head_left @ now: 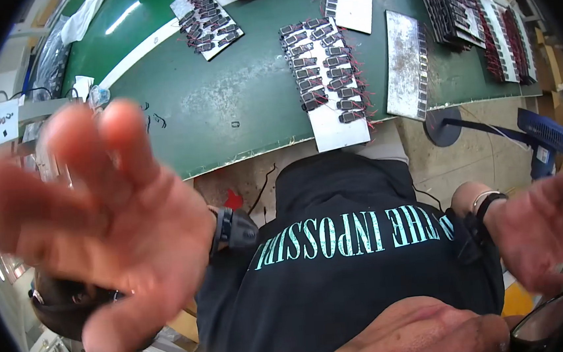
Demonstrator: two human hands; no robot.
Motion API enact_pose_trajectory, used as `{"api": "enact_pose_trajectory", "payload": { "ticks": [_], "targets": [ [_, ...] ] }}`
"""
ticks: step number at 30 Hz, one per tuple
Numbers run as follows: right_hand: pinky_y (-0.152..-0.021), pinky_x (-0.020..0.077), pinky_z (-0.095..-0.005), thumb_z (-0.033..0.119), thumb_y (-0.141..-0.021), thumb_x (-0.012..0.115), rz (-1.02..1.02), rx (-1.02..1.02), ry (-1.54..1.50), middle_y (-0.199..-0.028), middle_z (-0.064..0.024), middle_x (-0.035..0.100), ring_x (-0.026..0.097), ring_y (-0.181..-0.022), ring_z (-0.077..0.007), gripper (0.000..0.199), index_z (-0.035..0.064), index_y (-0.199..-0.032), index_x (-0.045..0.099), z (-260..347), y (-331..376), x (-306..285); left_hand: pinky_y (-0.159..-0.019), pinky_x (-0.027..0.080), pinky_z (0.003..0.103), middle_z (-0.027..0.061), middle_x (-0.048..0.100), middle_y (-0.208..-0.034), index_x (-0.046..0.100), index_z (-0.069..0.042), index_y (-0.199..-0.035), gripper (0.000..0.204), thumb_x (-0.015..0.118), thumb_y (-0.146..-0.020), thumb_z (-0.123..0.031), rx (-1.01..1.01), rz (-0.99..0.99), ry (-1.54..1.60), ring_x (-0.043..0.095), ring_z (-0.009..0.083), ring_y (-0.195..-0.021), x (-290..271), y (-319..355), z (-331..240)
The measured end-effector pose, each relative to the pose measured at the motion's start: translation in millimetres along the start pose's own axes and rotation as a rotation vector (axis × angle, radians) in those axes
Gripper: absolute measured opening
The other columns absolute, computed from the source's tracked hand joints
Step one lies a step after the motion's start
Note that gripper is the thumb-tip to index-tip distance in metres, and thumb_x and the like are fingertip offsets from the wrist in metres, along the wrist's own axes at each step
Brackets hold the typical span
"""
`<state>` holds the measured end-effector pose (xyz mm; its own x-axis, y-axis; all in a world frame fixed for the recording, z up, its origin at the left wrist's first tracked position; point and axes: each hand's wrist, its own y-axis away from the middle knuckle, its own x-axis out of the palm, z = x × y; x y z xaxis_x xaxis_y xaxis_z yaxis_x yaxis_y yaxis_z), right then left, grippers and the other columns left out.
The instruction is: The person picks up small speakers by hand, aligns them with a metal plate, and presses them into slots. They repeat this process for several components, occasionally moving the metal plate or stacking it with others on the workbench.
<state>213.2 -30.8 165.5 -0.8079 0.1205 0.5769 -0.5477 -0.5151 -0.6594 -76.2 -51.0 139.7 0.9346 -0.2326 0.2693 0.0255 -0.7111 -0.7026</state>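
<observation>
My left hand (132,214) is raised large at the left, palm showing, fingers spread and partly blurred, with nothing in it. On the right, my right hand (540,232) is also lifted, palm showing and holding nothing; its fingertips run into the dark rim. Both wrists wear dark bands. Beyond my lap, a white board (341,130) overhangs the near edge of a green worktable (257,121). Two rows of small black parts (306,63) with thin red wires lie on that board. Neither hand touches anything on the table.
Right of that board lies a scuffed metal plate (403,64). Another loaded board (225,45) sits farther left, and a stack of black parts (443,8) stands at the far right. A blue fan (546,135) is beside the table; a person's dark-clad body part (60,306) shows lower left.
</observation>
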Motion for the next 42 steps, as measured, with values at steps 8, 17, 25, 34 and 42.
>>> {"api": "enact_pose_trajectory", "payload": {
  "ticks": [8,17,25,34,42],
  "targets": [
    [-0.115,0.0288,-0.0504,0.025,-0.094,0.060,0.563,0.239,-0.327,-0.145,-0.0168,0.041,0.039,-0.136,-0.0267,0.062,0.0133,-0.148,0.033,12,15,-3,-0.122,0.021,0.050,0.0182,0.030,-0.158,0.039,-0.006,-0.148,0.076,0.065,-0.091,-0.048,0.241,0.297,0.124,0.024,0.0364,-0.148,18,-12,-26],
    [-0.103,0.0403,-0.0523,0.023,-0.095,0.054,0.692,0.103,0.040,-0.122,-0.0155,0.058,0.055,-0.117,-0.0296,0.038,0.0095,-0.130,0.053,-52,-4,-34,-0.122,0.019,0.051,0.0177,0.028,-0.159,0.038,-0.006,-0.148,0.073,0.061,-0.093,-0.048,0.437,-0.002,0.145,0.021,0.0364,-0.149,54,13,-6],
    [-0.087,0.0523,-0.0393,0.022,-0.096,0.059,0.809,0.364,0.663,-0.112,-0.0185,0.070,0.068,-0.099,-0.0335,0.025,0.0048,-0.110,0.071,-157,-39,9,-0.119,0.027,0.052,0.0193,0.030,-0.158,0.038,0.005,-0.145,0.069,0.044,-0.100,-0.046,0.379,-0.218,-0.382,0.031,0.0383,-0.145,2,25,-2],
    [-0.100,0.0463,-0.0399,0.019,-0.097,0.055,1.364,0.127,1.377,-0.122,-0.0237,0.064,0.062,-0.114,-0.0372,0.033,-0.0020,-0.122,0.063,-315,-21,-94,-0.108,0.042,0.039,0.0193,0.055,-0.140,0.060,0.001,-0.129,0.038,0.062,-0.094,-0.013,-0.361,-0.586,-1.276,0.055,0.0296,-0.128,-168,74,-11],
    [-0.091,0.0480,-0.0431,0.021,-0.096,0.057,1.294,-0.030,1.379,-0.113,-0.0225,0.066,0.062,-0.105,-0.0399,0.031,-0.0008,-0.116,0.066,-316,-19,-82,-0.118,0.024,0.048,0.0239,0.038,-0.152,0.043,-0.009,-0.146,0.062,0.053,-0.097,-0.046,-0.742,-0.408,-1.662,0.032,0.0384,-0.144,-255,136,-28]
  ]
}}
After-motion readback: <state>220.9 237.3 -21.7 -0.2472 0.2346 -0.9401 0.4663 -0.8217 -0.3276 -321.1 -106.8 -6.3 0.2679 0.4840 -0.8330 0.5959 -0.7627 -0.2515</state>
